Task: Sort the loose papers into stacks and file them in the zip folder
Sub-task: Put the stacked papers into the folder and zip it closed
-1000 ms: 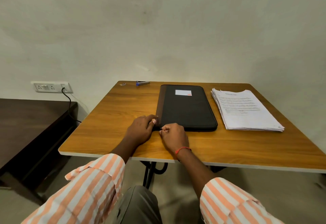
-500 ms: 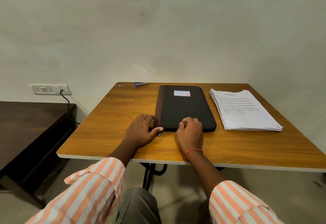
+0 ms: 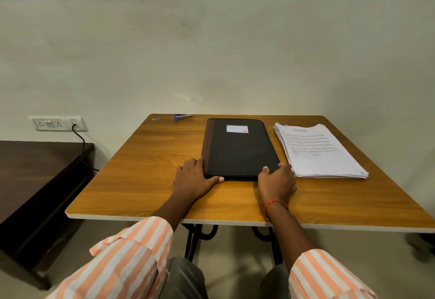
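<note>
While I hold the folder, papers lie beside it

As I sit at the counter [image 3: 146,181], the black folder [image 3: 237,150] lies flat in the middle. My left grip [image 3: 191,178] is wide and flat against its near left corner. My right grip [image 3: 276,182] curls round its near right corner, thumb on top. Papers [image 3: 315,152] lie in one stack just right of it.

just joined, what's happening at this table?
A seated person has both hands on the black zip folder, which lies flat, cover down, on the wooden table. The left hand rests flat against its near-left corner; the right hand grips its near-right corner. The paper stack sits beside the folder on the right, not yet filed.
</note>
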Demonstrator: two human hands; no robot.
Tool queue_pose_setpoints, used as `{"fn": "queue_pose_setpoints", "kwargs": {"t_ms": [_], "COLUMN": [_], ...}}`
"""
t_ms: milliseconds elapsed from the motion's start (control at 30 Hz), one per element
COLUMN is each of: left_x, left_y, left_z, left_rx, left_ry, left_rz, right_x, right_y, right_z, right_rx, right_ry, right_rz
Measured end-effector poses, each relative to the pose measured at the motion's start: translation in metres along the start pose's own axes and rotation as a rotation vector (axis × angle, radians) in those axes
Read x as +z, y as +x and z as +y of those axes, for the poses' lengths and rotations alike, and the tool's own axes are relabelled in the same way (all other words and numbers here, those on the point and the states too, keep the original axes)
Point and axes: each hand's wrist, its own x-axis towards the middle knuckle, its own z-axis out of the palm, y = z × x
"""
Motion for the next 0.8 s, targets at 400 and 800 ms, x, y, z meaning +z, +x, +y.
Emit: {"fn": "queue_pose_setpoints", "kwargs": {"t_ms": [400, 800], "left_x": [-0.002, -0.009], "left_y": [-0.011, -0.013], "left_z": [-0.001, -0.013], "left_rx": [0.008, -0.290], "left_ry": [-0.109, -0.573], "left_rz": [0.148, 0.266], "right_x": [-0.018, 0.015], "right_y": [0.000, 0.020], "right_z": [-0.030, -0.018], "right_rx": [-0.375, -0.455], "right_ry": [0.619, -0.480], "right_rz": [-0.117, -0.459]}}
